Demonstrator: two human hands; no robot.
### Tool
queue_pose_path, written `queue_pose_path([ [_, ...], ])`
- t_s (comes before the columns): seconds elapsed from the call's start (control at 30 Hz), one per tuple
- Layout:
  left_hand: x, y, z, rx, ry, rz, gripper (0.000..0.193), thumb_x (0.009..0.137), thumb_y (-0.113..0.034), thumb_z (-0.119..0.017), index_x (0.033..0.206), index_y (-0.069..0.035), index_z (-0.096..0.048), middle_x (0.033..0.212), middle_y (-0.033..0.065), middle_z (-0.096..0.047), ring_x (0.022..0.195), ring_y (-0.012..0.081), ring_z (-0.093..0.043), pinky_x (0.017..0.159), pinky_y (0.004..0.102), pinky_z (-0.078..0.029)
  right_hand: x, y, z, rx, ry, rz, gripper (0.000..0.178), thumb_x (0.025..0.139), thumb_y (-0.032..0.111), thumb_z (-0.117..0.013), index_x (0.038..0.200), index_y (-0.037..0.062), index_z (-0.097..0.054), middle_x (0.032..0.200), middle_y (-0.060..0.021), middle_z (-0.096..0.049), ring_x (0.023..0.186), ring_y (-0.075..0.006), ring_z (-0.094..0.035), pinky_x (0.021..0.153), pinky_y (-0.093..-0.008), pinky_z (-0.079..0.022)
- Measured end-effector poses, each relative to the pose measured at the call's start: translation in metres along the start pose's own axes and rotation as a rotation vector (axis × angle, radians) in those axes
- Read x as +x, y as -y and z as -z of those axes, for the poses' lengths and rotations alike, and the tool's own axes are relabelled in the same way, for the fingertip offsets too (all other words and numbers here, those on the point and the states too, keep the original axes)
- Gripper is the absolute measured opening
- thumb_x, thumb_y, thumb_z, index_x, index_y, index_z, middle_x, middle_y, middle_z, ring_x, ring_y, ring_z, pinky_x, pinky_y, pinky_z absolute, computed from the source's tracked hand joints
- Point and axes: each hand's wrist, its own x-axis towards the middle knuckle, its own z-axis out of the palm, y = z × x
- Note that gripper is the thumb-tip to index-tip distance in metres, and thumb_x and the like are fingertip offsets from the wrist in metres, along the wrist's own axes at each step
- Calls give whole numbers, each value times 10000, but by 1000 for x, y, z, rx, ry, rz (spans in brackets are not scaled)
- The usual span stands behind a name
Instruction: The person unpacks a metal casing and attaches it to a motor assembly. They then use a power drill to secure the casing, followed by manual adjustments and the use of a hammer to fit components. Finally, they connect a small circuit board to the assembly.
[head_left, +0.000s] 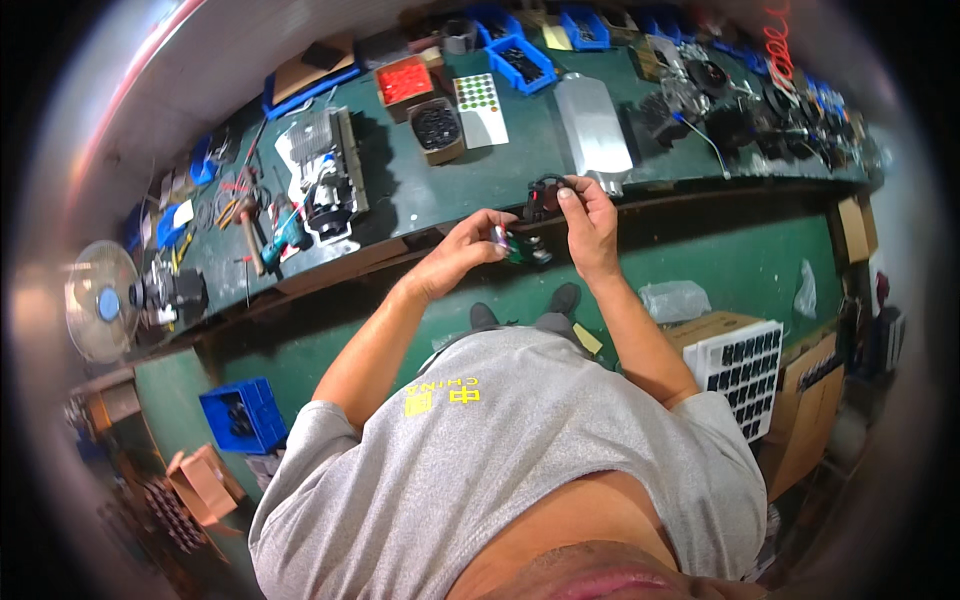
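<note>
My left hand (467, 248) is closed at the bench's front edge, with its thumb and fingers on a small green and dark part (515, 247) that resembles a circuit board. Its exact kind is too small to tell. Just to the right, my right hand (592, 222) pinches a black looped piece (545, 196), perhaps a coiled cable or ring. Whether the two parts are joined, I cannot tell. Beyond the right hand, a silver metal cover (595, 125) lies on the green workbench (440, 190).
A red-filled box (404, 82), a box of black pieces (436, 130) and blue bins (520, 65) stand at the back. A metal assembly (325, 175), a drill (284, 240) and a hammer (250, 235) lie left, near a fan (101, 300). Cartons and a white tray (742, 375) stand right.
</note>
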Motion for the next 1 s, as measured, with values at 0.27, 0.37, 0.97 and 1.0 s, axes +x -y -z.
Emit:
queue_pose_path([
  [0.27,-26,-14,30,34,-375,-283,331,1008,-128,-652,1292,29,-587,1055,27,-684,944,67,-604,821,257,-521,11,-4,-101,-251,268,79,189,1040,132,-592,1143,-25,-618,1017,-56,-698,932,-108,-628,858,-277,-522],
  [0.37,-33,-18,43,32,-543,-323,233,1013,-137,-653,1202,-2,-631,964,-6,-652,855,59,-566,742,257,-507,20,-15,-124,-247,366,126,187,1034,138,-611,1127,-24,-625,999,-63,-704,899,-110,-632,836,-278,-523],
  [0.97,-57,-94,127,1482,-540,-285,289,828,-214,-766,982,-25,-612,931,130,-655,951,335,-650,787,440,-542,131,10,-183,-536,976,49,272,879,207,-741,950,-51,-692,736,-126,-683,655,-135,-629,598,-326,-502],
  [1.0,-57,-97,131,1484,-531,-321,282,813,-212,-773,959,-40,-604,908,119,-641,935,324,-649,775,431,-539,133,15,-187,-537,985,33,271,874,206,-743,933,-52,-681,722,-115,-672,654,-127,-625,591,-324,-499],
])
